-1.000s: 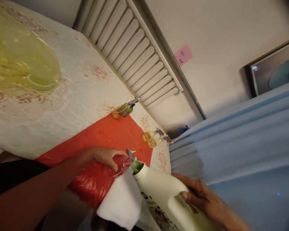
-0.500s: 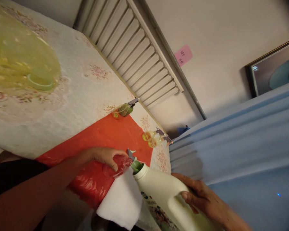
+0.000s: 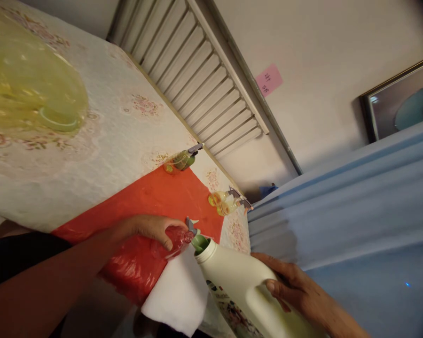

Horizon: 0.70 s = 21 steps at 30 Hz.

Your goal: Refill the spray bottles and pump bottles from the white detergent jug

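Your left hand (image 3: 151, 230) clasps one small red spray bottle (image 3: 176, 240) on the red mat (image 3: 155, 197); your right hand (image 3: 296, 288) grips one white jug (image 3: 232, 277), tilted, spout beside it. Three more spray bottles (image 3: 181, 160) stand on the tabletop (image 3: 120, 126).

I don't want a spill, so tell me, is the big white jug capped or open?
Open. The white jug, gripped by the right hand, shows no cap, only a green spout in its bare mouth, tilted toward the small bottle in the left hand.

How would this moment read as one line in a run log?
left hand: holds small spray bottle | right hand: grips white jug by handle, tilted, spout at bottle | underneath: red sheet, white cloth
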Each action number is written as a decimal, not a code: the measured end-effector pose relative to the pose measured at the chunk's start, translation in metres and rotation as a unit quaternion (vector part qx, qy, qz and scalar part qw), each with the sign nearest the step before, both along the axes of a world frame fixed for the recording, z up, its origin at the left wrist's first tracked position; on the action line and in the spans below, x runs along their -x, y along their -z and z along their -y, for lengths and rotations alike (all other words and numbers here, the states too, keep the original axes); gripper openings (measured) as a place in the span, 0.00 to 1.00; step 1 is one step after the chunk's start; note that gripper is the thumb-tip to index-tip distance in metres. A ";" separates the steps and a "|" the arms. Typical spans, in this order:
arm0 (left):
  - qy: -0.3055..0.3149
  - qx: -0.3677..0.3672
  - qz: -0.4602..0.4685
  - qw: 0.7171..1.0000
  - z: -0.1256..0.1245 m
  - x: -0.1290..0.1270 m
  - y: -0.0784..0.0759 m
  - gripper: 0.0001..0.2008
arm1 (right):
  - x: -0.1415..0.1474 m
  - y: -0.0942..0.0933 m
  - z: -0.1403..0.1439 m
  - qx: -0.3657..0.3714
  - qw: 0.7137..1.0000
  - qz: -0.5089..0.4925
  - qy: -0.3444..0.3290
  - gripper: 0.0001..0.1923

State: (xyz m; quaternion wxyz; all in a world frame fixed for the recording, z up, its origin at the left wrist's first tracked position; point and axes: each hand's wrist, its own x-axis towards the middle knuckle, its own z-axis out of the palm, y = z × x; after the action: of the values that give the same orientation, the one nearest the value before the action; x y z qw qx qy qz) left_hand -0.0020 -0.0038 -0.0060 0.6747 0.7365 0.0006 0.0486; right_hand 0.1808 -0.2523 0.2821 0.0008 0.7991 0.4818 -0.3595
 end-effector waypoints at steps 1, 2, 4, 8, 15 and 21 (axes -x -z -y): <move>0.004 0.007 -0.001 1.000 0.000 0.000 0.000 0.39 | 0.000 0.000 0.000 0.000 1.000 -0.002 -0.002 0.34; 0.008 0.015 0.001 1.000 0.000 0.000 0.000 0.39 | 0.000 -0.001 -0.001 0.001 1.000 -0.003 -0.003 0.34; 0.013 0.023 0.006 1.000 0.000 0.000 0.000 0.39 | 0.001 -0.001 -0.002 0.000 1.000 -0.002 -0.003 0.34; 0.006 0.003 0.019 1.000 0.000 0.000 0.001 0.37 | 0.002 -0.002 -0.002 -0.004 1.000 0.012 0.003 0.35; -0.001 0.007 0.000 1.000 0.001 0.001 -0.003 0.38 | 0.002 -0.002 -0.001 -0.007 1.000 0.022 0.012 0.35; 0.008 0.013 0.007 1.000 0.000 0.000 -0.001 0.38 | 0.004 -0.003 -0.003 0.004 1.000 0.005 0.009 0.36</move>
State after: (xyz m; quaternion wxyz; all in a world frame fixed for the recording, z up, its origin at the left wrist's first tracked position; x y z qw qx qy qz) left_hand -0.0017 -0.0041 -0.0048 0.6848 0.7271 -0.0094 0.0480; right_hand 0.1764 -0.2493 0.2850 0.0031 0.8053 0.4726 -0.3580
